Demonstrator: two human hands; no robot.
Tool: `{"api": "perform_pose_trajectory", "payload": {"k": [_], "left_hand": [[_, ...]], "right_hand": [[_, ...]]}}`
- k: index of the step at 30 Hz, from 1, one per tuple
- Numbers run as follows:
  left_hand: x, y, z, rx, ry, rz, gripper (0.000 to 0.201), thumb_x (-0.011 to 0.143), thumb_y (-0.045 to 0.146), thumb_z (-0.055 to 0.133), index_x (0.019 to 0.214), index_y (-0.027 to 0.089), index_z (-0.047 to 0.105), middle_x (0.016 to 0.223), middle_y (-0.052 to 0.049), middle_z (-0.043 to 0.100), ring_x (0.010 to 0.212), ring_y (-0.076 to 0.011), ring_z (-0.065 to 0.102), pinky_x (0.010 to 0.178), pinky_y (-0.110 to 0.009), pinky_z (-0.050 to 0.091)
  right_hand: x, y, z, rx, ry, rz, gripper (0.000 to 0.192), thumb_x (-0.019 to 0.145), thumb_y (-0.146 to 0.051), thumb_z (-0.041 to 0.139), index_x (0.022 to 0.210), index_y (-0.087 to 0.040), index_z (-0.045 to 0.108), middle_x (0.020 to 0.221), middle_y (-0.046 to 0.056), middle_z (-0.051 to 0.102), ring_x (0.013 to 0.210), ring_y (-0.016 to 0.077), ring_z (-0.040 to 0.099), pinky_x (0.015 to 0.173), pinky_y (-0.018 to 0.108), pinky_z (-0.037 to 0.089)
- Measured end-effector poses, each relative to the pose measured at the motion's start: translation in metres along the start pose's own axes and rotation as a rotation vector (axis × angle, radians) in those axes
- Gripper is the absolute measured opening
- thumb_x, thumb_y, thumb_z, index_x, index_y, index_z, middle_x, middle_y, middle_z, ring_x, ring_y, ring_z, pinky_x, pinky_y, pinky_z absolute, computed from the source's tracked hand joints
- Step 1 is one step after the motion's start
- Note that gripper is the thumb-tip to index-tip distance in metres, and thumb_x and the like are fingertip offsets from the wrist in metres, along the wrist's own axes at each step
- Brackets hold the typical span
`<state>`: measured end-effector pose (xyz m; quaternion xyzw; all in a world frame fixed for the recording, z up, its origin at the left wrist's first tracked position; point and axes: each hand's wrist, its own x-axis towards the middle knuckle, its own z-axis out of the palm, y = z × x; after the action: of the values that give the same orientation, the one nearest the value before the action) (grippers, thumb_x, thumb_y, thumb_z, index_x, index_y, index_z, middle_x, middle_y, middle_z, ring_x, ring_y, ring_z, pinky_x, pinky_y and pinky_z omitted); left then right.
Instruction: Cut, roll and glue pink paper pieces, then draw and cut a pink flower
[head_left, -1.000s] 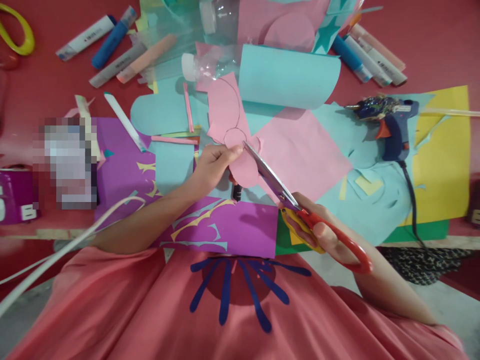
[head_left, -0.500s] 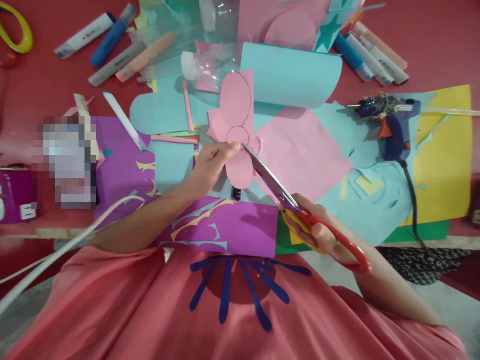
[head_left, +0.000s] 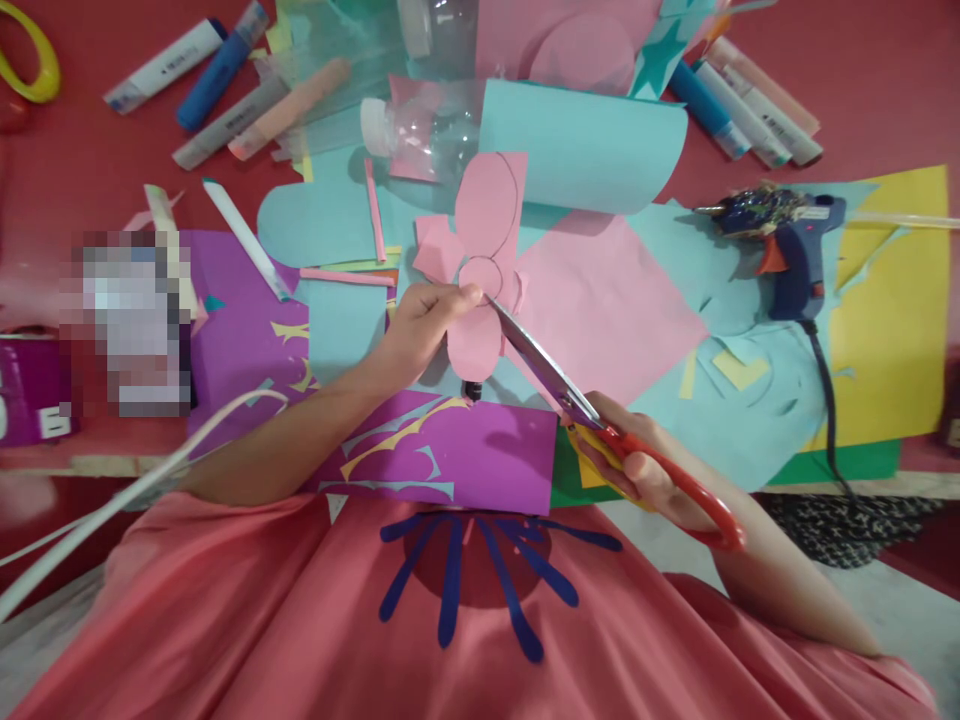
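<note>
My left hand [head_left: 427,325] pinches a piece of pink paper [head_left: 484,215] between thumb and fingers, near its middle. Pencil-like dark lines on the paper outline a small circle and a larger oval above it; the lower lobe has a rounded, cut edge. My right hand [head_left: 637,455] grips scissors [head_left: 559,380] with red and yellow handles. Their blades look nearly closed, and the tips meet the paper's edge beside the circle, close to my left thumb. Beneath lie a larger pink sheet [head_left: 607,300] and small pink scraps [head_left: 437,248].
A blue glue gun [head_left: 799,245] with a black cord lies at right on light blue paper. Clear plastic bottles [head_left: 427,130] and a curled light blue sheet [head_left: 577,145] are beyond my hands. Markers [head_left: 221,70] lie at both sides. A white cable [head_left: 150,490] crosses my left forearm.
The pink paper has turned slightly, its upper end swinging to the right and its lower lobe a little left. The scissor blades have drawn closer together. Both hands stay nearly in place.
</note>
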<state>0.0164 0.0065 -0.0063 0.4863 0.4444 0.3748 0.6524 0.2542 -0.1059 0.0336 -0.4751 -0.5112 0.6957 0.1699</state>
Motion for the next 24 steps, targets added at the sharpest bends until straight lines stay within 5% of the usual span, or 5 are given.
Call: {"api": "perform_pose_trajectory", "payload": {"k": [6,14,24], "left_hand": [[0.0,0.004,0.0,-0.015,-0.022,-0.02,0.062,0.082,0.052,0.067,0.047,0.019,0.027,0.048,0.004,0.024,0.044,-0.0071,0.033,0.045,-0.026,0.032],[0.0,0.002,-0.001,-0.017,-0.043,-0.043,0.067,0.077,0.062,0.068,0.049,0.019,0.026,0.051,0.004,0.023,0.045,-0.0061,0.033,0.043,-0.025,0.03],[0.003,0.005,0.001,-0.086,-0.053,-0.107,0.026,0.076,0.037,0.066,0.064,0.02,0.05,0.046,0.007,0.046,0.038,-0.0055,0.044,0.038,-0.02,0.037]], "right_hand": [[-0.002,-0.02,0.0,0.116,-0.025,0.114,0.077,0.072,-0.088,0.047,0.106,-0.02,0.049,0.059,-0.009,0.034,0.048,0.0069,0.023,0.038,0.022,0.018],[-0.001,-0.018,0.0,0.104,-0.033,0.088,0.07,0.075,-0.087,0.044,0.098,-0.021,0.048,0.057,-0.009,0.035,0.045,0.0061,0.023,0.036,0.021,0.018],[-0.004,-0.016,-0.001,0.14,-0.016,0.055,0.077,0.073,-0.091,0.039,0.106,-0.022,0.051,0.061,-0.007,0.04,0.047,0.0072,0.031,0.04,0.021,0.026]]}}
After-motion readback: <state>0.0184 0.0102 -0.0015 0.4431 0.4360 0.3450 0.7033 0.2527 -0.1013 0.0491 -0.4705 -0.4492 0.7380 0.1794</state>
